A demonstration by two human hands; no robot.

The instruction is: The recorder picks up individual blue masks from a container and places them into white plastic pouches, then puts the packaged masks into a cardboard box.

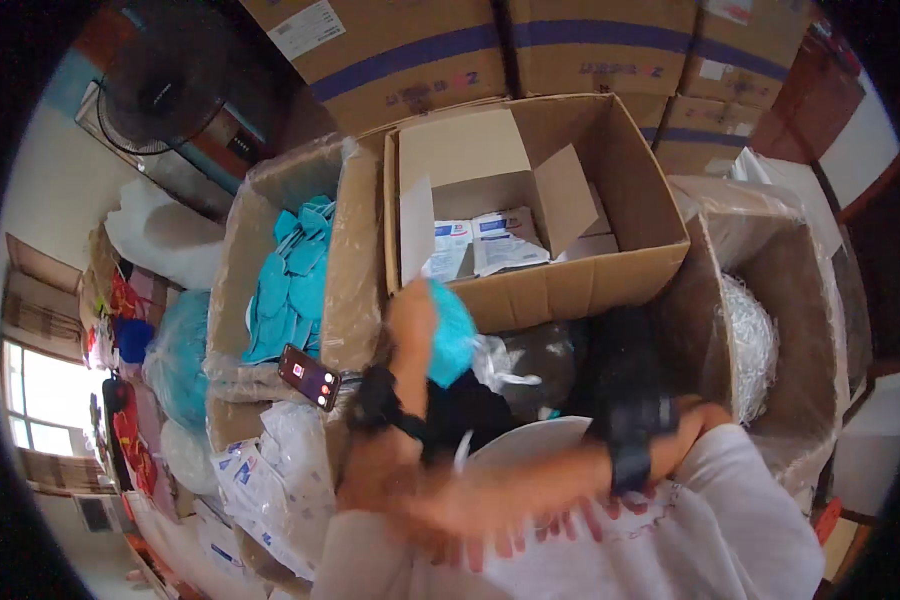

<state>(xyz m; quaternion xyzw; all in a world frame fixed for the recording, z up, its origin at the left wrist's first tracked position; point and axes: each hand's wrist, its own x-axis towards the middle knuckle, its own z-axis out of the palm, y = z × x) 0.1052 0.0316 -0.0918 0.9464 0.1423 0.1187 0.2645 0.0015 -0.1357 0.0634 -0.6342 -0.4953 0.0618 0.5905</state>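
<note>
My left hand (410, 318), a dark band on its wrist, is raised in front of the middle carton and closed on the left edge of a curved teal face mask (452, 335). Motion blurs its fingers. Below, my right forearm, also banded in black, reaches across my body to the left. My right hand (395, 490) is smeared near my left forearm, so its fingers cannot be read. Just right of the mask is some crumpled whitish, see-through material (505, 368). White printed packets (508, 240) lie in an inner box inside the middle carton (580, 290).
A lined carton (355, 250) at left holds a heap of teal masks (290, 290). A phone (308, 376) rests on its near edge, above a bag of white packets (270, 470). Another carton (815, 340) at right contains a whitish stringy bundle (750, 350). Stacked boxes (600, 50) stand behind.
</note>
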